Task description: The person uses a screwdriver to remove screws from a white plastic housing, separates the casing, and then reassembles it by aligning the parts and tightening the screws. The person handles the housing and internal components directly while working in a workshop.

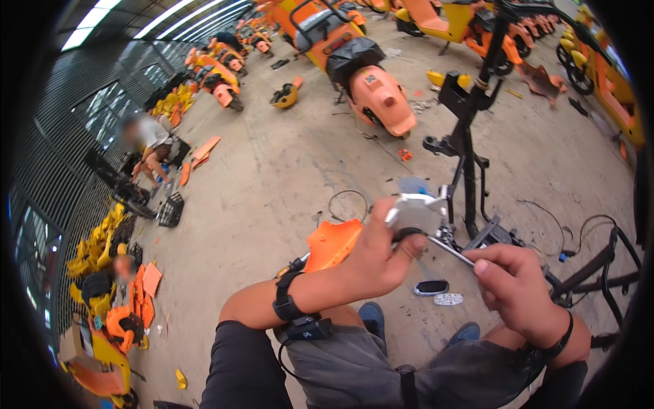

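Above my knees, my left hand (387,255) grips a white round-edged housing (417,213) with a dark round part near the thumb. My right hand (512,283) pinches a thin metal rod (451,251), whose far end meets the lower edge of the housing. The rod looks like a screwdriver shaft; its right end is hidden in the fingers. On the floor below lie a dark oval piece (431,288) and a pale oval piece (448,299). An orange curved panel (332,244) shows just beyond my left forearm.
A stripped black scooter frame (465,150) stands ahead on the right, with black tubing (606,262) nearer. Orange scooters (381,99) fill the far side. Cables (349,198) lie on the floor. At left, another person (153,140) sits near a black crate (171,209) and yellow panels (102,238).
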`<state>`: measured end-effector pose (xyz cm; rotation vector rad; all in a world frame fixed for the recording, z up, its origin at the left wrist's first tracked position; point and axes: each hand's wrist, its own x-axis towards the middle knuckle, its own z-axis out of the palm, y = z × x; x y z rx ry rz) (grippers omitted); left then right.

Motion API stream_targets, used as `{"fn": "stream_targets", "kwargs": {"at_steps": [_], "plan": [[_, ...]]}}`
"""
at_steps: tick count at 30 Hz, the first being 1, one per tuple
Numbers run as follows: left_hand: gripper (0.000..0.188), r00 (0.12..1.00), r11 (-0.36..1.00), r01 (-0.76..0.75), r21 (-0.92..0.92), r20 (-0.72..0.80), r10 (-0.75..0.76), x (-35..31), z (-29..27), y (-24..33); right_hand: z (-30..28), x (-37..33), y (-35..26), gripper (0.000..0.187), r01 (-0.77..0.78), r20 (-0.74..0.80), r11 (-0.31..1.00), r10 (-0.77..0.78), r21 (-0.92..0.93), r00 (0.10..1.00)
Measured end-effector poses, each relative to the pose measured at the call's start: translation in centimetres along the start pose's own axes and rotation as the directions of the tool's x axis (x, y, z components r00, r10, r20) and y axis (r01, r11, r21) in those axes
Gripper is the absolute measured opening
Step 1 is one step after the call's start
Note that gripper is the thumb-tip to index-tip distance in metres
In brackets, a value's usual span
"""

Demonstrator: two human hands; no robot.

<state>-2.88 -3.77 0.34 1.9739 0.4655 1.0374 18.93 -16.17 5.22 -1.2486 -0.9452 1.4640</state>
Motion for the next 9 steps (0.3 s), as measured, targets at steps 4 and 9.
{"fn": "stream_targets", "kwargs": {"at_steps": [4, 9], "plan": [[0.047, 0.999, 0.999, -0.033, -0.027, 0.013, 0.034, 0.0, 0.0, -0.2, 0.0, -0.1, 0.4, 0.026, -0.18, 0.127, 0.915, 0.143, 0.36, 0.982], [0.048, 0.995, 0.994, -0.094, 0.055, 0.024, 0.093, 0.0, -0.1, -0.5, 0.0, -0.3, 1.3, 0.03, 0.188, 0.045, 0.952, -0.183, -0.241, 0.982]]}}
